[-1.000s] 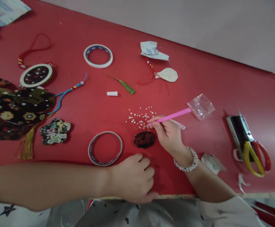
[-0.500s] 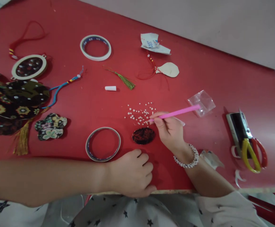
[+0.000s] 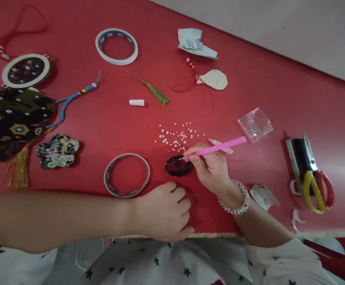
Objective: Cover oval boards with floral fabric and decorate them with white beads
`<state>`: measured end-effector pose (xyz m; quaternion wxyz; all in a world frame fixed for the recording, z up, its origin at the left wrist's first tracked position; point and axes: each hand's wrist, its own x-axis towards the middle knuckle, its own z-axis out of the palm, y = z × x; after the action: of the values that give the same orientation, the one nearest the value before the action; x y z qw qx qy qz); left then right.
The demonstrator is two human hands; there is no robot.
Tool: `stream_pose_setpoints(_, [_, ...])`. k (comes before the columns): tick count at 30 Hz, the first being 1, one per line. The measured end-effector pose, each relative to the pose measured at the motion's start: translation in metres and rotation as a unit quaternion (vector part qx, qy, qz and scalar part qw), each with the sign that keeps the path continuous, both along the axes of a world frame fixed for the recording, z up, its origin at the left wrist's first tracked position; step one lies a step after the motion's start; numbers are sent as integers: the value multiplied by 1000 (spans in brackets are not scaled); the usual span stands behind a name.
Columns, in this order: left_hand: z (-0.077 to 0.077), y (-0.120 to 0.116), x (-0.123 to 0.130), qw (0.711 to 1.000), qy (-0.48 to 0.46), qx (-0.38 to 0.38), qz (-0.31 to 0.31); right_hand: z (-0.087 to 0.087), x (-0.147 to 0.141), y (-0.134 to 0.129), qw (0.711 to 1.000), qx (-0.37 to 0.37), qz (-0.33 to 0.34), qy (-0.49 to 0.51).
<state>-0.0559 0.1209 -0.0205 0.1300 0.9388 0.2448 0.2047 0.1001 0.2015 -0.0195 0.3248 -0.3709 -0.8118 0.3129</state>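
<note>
My right hand (image 3: 209,170) grips a pink stick-like pick (image 3: 220,146), and its tip touches the edge of a dark red-and-black oval patch (image 3: 177,165). Small white pearl beads (image 3: 175,136) lie scattered on the red table (image 3: 249,79) just above that patch. A white beaded bracelet (image 3: 239,200) circles my right wrist. My left hand (image 3: 163,211) rests loosely curled on the table near its front edge, holding nothing, close below the patch and beside a tape roll (image 3: 126,175).
Further off lie a second tape roll (image 3: 116,46), a green tassel (image 3: 154,93), a white cap (image 3: 136,102), a clear plastic bag (image 3: 254,125), yellow-and-red scissors (image 3: 313,190) on a phone (image 3: 298,164), floral fabric cutouts (image 3: 57,151) and a round oval-framed ornament (image 3: 26,70).
The tip of the pink pick has moved down from beside the beads onto the dark oval patch. My head view has shifted, so the table items appear further up and left.
</note>
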Motion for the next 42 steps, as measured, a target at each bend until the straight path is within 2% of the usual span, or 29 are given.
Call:
stream_pose_setpoints(9, [1,1,0,1000,2,-1,-5,0,0,0,1000,6,6,-3])
stream_pose_setpoints(17, [1,1,-1,1000,7,-9,-5,2,1,-1,1000,-6,-18,13])
stream_pose_setpoints(22, [1,1,0,1000,13,-13,-8,1,-8,6,999,10,-52,-10])
stream_pose_setpoints(32, [0,1,0,1000,3,-16,-4,-2,-20,15,999,39,-6,-36])
stream_pose_setpoints(38, [0,0,0,1000,1,-18,-6,-2,-20,15,999,15,-7,-39])
stream_pose_setpoints(42, [1,1,-1,1000,2,-14,-7,2,-13,10,999,8,-37,-1])
